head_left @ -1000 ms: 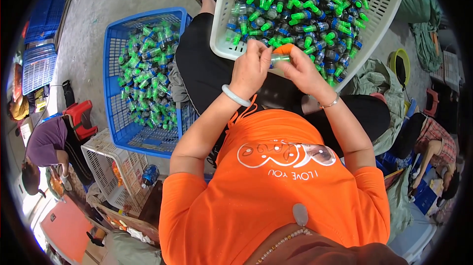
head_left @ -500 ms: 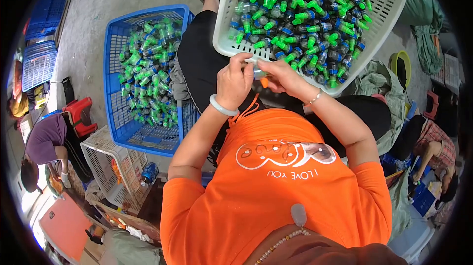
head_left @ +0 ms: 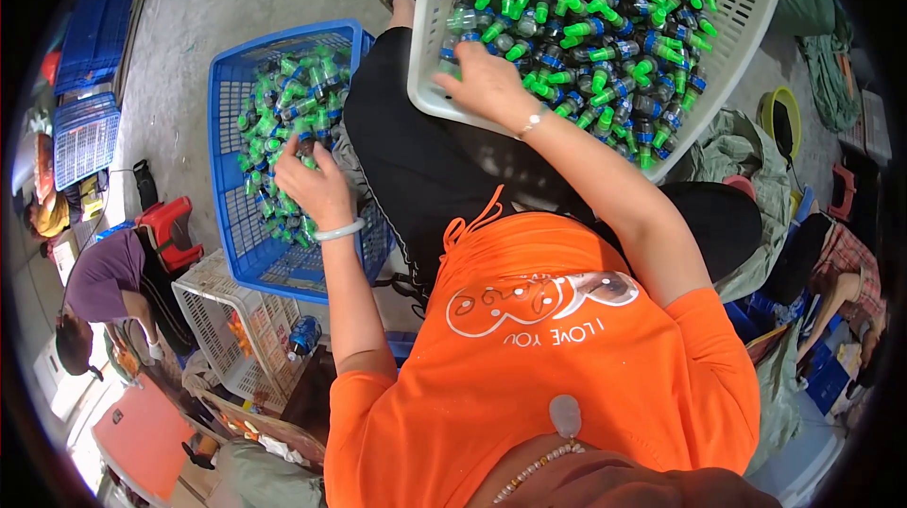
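Note:
My left hand [head_left: 315, 189] hangs over the blue basket [head_left: 283, 285], thumb and fingers apart, with a dark bottle piece showing between the fingertips. Whether it touches that piece is unclear. Heaped in this basket are small clear bottles with bright green tops [head_left: 300, 97]. My right hand [head_left: 489, 85] reaches over the near left rim of the white basket [head_left: 425, 73], fingers and thumb spread. Nothing shows in its grasp, though the fingertips partly hide what lies beneath. Many similar small bottles with green nozzles and blue collars [head_left: 605, 40] fill the white basket.
My legs in black trousers lie between and under the baskets. A white crate [head_left: 227, 324] stands left, near a person in purple [head_left: 104, 267] bending over. Another person in a checked shirt [head_left: 846, 267] works at the right. A yellow-green tub [head_left: 792, 111] and green sacking [head_left: 737, 154] lie right.
My hands have parted from a small clear piece held together over my lap. The left has moved out over the blue basket, the right up and left to the white basket's rim.

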The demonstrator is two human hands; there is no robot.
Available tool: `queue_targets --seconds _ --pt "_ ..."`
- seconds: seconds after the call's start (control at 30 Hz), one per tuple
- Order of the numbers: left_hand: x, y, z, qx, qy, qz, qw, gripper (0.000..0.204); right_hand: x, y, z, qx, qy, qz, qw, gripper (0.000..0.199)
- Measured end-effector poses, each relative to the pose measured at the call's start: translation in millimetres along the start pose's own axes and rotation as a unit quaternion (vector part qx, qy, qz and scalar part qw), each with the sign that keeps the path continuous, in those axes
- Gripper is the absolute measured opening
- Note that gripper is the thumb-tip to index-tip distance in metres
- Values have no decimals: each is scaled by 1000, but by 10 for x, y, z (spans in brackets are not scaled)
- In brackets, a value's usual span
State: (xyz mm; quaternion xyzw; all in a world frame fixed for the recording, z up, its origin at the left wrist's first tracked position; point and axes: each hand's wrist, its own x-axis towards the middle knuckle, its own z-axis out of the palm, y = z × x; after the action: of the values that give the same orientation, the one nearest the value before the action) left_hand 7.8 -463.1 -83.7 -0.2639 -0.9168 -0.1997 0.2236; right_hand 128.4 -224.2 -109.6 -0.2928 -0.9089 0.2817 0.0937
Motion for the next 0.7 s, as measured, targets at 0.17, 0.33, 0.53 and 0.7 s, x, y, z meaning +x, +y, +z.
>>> queue_targets --seconds 0.17,0.33,0.53,0.7 --pt "139 861 46 -257 -122 128 950 15 14 72 131 13 20 -62 998 23" --pt "202 1474 496 -308 -160 216 913 18 -301 349 -270 107 120 -60 985 22" --pt "101 2041 1130 -200 -234 264 914 24 -683 612 -857 152 94 102 979 23" --pt "118 2049 1242 -140 -248 292 913 23 -779 696 -1034 140 132 26 981 24"
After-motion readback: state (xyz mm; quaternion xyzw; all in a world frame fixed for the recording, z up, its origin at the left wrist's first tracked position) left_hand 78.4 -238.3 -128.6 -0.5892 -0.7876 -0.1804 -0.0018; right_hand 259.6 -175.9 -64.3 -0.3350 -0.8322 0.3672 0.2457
